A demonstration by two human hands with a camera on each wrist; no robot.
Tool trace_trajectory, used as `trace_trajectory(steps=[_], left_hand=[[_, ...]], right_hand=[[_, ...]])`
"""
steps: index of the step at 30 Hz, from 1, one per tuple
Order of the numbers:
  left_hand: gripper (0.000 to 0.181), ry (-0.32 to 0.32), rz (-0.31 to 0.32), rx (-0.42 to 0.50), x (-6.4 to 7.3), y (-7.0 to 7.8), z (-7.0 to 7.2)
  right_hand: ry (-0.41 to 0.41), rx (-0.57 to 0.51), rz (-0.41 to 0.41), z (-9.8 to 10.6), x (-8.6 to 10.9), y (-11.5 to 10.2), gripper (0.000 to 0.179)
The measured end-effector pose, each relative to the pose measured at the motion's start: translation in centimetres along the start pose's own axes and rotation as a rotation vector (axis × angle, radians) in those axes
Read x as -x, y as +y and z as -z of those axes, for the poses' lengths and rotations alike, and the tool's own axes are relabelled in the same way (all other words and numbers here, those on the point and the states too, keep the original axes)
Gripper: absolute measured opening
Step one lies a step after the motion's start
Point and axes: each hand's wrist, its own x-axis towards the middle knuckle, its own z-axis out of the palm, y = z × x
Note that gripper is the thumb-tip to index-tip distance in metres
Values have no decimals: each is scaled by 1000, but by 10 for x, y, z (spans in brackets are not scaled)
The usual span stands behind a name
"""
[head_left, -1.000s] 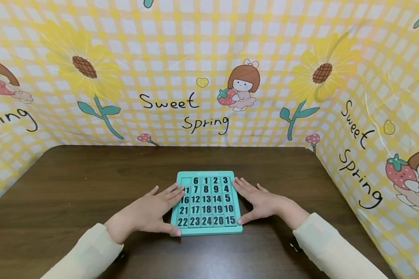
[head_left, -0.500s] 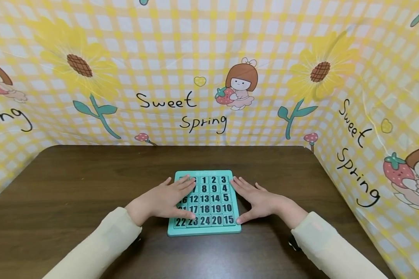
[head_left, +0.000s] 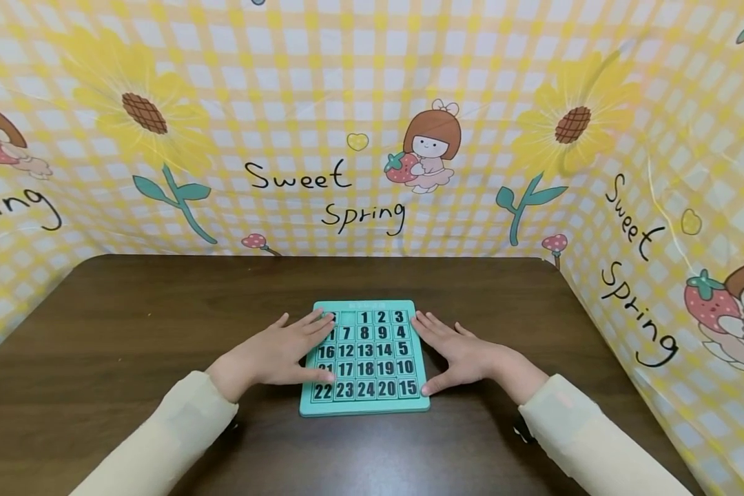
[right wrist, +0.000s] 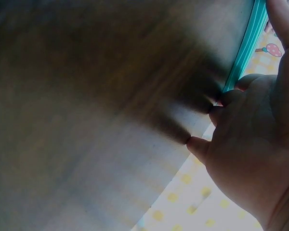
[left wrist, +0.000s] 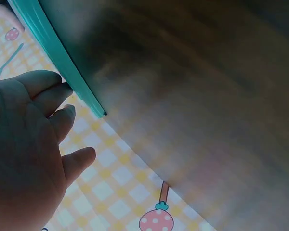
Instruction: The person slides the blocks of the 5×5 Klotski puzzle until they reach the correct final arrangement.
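A turquoise sliding number puzzle (head_left: 372, 405) lies flat on the dark table, its tiles printed with black numbers. The bare slot (head_left: 348, 317) is second from the left in the top row, and the 6 tile beside it is partly covered. My left hand (head_left: 271, 353) lies over the puzzle's left side, fingertips at the upper left tiles and thumb across the 21 tile. Along the right rim rests my right hand (head_left: 468, 355), fingers stretched toward the upper corner and thumb by the lower one. Both wrist views show the hands (left wrist: 24, 130) from the palm side, next to the turquoise edge.
Brown wooden table (head_left: 161, 296) surrounds the puzzle. Behind it and on both sides hangs a yellow checked cloth (head_left: 297, 83) with flowers and "Sweet Spring" lettering.
My left hand moved right over the tiles, then drew partly back left. The 6 tile slid one place left, so the bare slot shifted from the corner to second place. The right hand stayed.
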Motion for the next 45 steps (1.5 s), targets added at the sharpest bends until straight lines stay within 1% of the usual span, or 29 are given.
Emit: trace_trajectory(steps=[5, 8, 11, 13, 17, 21, 28, 32, 37, 41, 45], left_hand=[[101, 10, -9, -13, 5, -3, 1], [101, 17, 0, -31, 8, -4, 1], [101, 25, 3, -51, 9, -2, 2], [101, 34, -11, -55, 8, 1, 3], [100, 41, -53, -57, 0, 10, 5], [100, 26, -91, -72, -12, 19, 4], [102, 1, -117, -107, -33, 31, 1], [102, -30, -115, -113, -39, 36, 1], [101, -66, -81, -101, -41, 37, 3], [100, -71, -74, -100, -38, 34, 3], [100, -61, -77, -91, -31, 29, 2]], right_hand=[[1, 1, -3, 0, -1, 0, 119], [0, 3, -3, 0, -1, 0, 119], [-2, 3, -3, 0, 0, 0, 119], [-1, 0, -2, 0, 0, 0, 120], [-1, -2, 0, -1, 0, 1, 120], [-4, 0, 3, -2, -1, 1, 118], [7, -9, 13, -2, -1, 1, 118], [10, -11, 19, -1, -1, 1, 117], [11, -11, 19, 0, -1, -1, 118], [11, -9, 15, 0, 0, 0, 118], [7, -6, 17, 0, 0, 0, 117]])
